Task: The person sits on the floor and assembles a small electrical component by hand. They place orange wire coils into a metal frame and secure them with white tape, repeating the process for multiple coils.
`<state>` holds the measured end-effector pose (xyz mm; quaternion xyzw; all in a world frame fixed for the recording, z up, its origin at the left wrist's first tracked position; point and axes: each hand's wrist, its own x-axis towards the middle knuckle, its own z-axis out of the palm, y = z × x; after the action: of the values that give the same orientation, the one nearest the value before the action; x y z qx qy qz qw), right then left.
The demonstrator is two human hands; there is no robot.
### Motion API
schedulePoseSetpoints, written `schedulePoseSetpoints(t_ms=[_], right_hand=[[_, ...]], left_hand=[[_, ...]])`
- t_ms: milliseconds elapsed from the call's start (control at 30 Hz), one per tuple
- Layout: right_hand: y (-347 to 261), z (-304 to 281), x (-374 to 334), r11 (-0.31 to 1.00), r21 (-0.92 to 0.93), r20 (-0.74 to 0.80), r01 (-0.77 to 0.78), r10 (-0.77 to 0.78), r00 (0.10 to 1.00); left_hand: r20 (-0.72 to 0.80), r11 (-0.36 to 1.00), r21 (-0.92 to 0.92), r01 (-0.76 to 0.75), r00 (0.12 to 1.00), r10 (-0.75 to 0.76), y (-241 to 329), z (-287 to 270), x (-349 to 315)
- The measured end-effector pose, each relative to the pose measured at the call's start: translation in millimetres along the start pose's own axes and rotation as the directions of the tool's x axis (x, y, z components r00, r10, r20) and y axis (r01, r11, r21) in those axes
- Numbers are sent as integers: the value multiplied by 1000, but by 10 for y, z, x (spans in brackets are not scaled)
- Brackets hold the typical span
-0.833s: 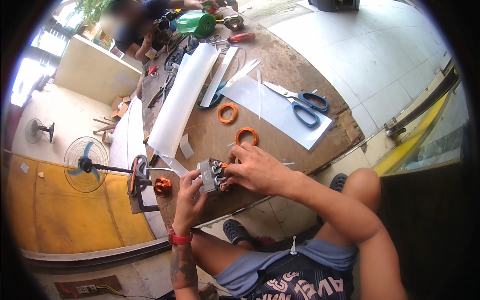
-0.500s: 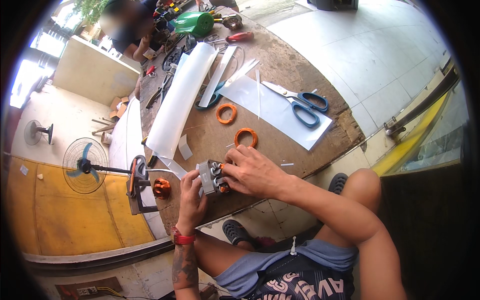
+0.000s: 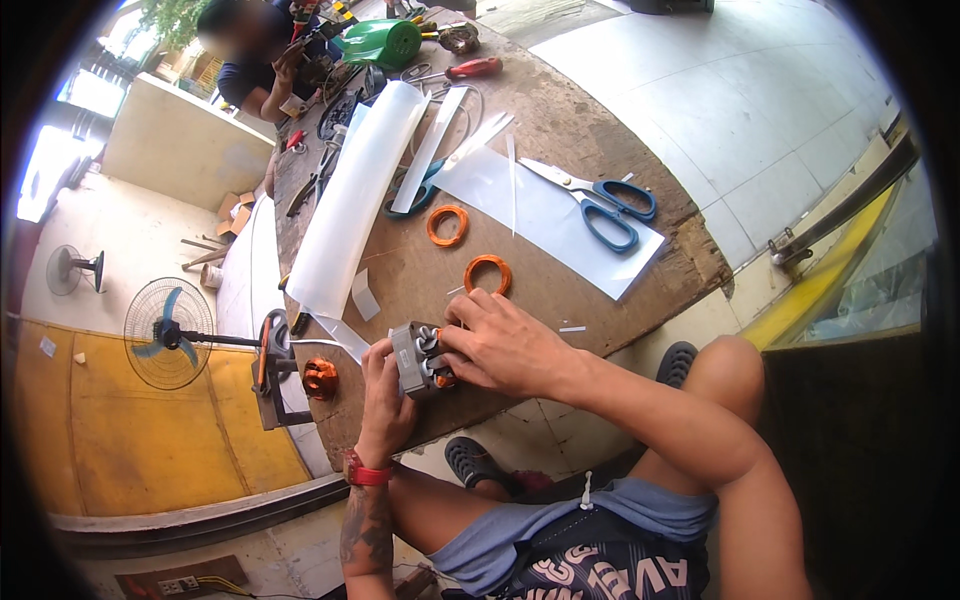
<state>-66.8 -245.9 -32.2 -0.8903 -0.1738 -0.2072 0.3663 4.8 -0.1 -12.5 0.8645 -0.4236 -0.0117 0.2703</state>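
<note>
Close to the table's near edge, my left hand (image 3: 383,400) grips the left side of a grey motor stator (image 3: 410,360) with orange copper windings. My right hand (image 3: 510,345) is closed, its bent fingers pressed to the stator's right side among the windings and pale slot liners. Its fingertips are partly hidden there. Just beyond the right hand lies a ring-shaped coil of copper wire (image 3: 507,276), with a second copper coil (image 3: 432,228) behind it. Another bundle of copper windings (image 3: 320,380) sits left of my left hand.
Scissors (image 3: 592,193) lie on a translucent plastic sheet (image 3: 625,272) at right; another pair (image 3: 428,190) is partly covered. A rolled sheet (image 3: 350,215) stretches along the left. Farther off are a red-handled screwdriver (image 3: 472,68), a green housing (image 3: 380,45) and a person (image 3: 250,75).
My hands keep almost the same hold on the stator. The view shifts slightly. At the far end, the other person's hand has come up near a red-handled tool.
</note>
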Motion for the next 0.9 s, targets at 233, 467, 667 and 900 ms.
schedulePoseSetpoints(t_ms=[233,467,667,900], right_hand=[[-14,-18,-37,1000,-8,-23,24,-24,999],[-18,85,1,989,-129,-94,74,-86,992],[-22,39,-35,994,-88,-92,70,-78,993],[-104,87,-30,985,-165,-86,38,-53,995]], left_hand=[[-33,992,116,-42,998,46,43,52,6],[49,999,37,-26,998,24,28,-82,7],[-15,993,114,-38,999,40,109,-25,6],[9,984,156,-81,997,81,107,-12,22]])
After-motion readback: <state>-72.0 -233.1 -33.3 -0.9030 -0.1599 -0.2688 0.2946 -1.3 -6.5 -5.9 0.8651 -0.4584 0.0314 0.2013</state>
